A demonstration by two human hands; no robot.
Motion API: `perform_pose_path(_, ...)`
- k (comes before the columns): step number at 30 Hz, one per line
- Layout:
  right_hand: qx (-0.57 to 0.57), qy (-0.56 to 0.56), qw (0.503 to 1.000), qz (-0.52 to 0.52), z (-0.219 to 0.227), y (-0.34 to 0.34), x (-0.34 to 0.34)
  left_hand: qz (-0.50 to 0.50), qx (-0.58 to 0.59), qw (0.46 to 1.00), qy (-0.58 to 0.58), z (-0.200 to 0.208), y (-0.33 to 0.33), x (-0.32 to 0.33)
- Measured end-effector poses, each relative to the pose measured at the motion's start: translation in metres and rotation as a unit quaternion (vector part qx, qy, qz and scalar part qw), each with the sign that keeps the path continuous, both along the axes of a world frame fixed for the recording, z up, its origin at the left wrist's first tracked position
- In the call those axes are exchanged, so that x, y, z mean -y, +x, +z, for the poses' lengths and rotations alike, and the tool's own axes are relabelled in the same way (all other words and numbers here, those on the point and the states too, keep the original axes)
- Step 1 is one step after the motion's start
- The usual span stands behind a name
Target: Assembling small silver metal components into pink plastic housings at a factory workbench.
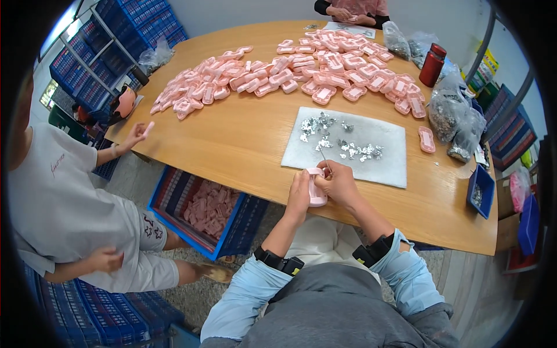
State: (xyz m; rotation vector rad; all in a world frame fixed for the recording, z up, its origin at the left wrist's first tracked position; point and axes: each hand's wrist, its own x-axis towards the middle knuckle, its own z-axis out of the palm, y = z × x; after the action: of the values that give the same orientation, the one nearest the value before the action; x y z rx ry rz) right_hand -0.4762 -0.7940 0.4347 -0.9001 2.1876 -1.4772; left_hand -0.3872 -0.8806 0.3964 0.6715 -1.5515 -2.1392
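At the near edge of the table, my left hand point(298, 194) is closed round a pink plastic casing point(317, 196) with a recess in its middle. My right hand point(339, 184) bends over the same casing, its fingers pinched on a thin metal tool point(324, 155) whose slim end sticks up past the knuckles. What the fingertips touch inside the casing is hidden. Just beyond both hands lies a white foam mat point(383, 170) bearing scattered small silvery metal pieces point(361, 152).
Many pink casings point(333, 61) spread across the far table. Right stand a red flask point(432, 65), plastic bags of parts point(445, 110) and a blue bin point(481, 191). Left, a person point(64, 197) stands beside a blue crate point(217, 246) of pink pieces. Another person point(354, 13) sits opposite.
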Motion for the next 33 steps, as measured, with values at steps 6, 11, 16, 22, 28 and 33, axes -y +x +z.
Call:
perform_pose_path(6,0.031,-0.006,1.000,-0.005,0.001,0.002,-0.001,-0.008,-0.031,0.992,0.119,0.006,0.006,-0.002)
perform_pose_path(11,0.000,-0.016,1.000,-0.015,-0.008,-0.002,-0.003,-0.014,-0.043,0.986,0.161,0.016,0.008,-0.008)
perform_pose_path(16,-0.016,-0.029,0.999,-0.005,-0.007,-0.001,-0.009,-0.020,-0.022,0.988,0.153,0.005,0.010,-0.004)
perform_pose_path(22,0.014,-0.045,0.999,0.022,0.004,-0.006,-0.028,-0.063,0.008,0.991,0.114,0.020,0.012,-0.010)
perform_pose_path(28,-0.004,-0.036,0.997,0.063,0.020,-0.016,-0.052,-0.157,0.048,0.982,0.088,0.023,0.015,-0.019)
perform_pose_path(33,-0.018,-0.012,0.997,0.078,0.020,-0.028,-0.075,-0.224,0.066,0.963,0.134,0.031,0.008,-0.036)
